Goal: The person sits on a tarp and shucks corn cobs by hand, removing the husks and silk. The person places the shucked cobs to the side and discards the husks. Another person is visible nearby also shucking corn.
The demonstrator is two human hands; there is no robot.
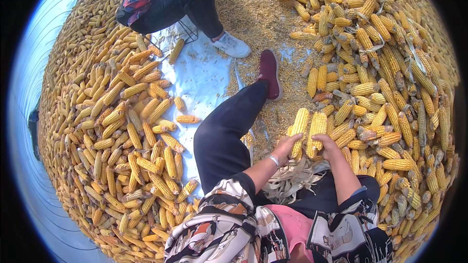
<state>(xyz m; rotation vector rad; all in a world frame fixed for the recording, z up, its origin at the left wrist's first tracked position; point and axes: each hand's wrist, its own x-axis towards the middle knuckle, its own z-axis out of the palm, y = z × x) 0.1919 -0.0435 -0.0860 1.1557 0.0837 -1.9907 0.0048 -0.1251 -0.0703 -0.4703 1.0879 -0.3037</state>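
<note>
In front of my lap, my left hand [286, 147] grips a yellow corn cob [299, 125] by its lower end. Part of another cob shows behind it. Close to its right, my right hand [328, 145] is closed on a second corn cob [318, 127], and one more seems to stand beside it. The cobs are roughly upright and side by side, with a narrow gap between the two hands. Pale dry husks [294, 181] lie below my hands, between my thighs. The fingers behind the cobs are hidden.
A large heap of corn cobs [385, 102] rises at my right, and another pile [112, 131] spreads at the left. Loose kernels [253, 17] cover the ground ahead, over a white sheet [195, 73]. Another person [183, 0] in a plaid shirt sits opposite, one hand at the right heap.
</note>
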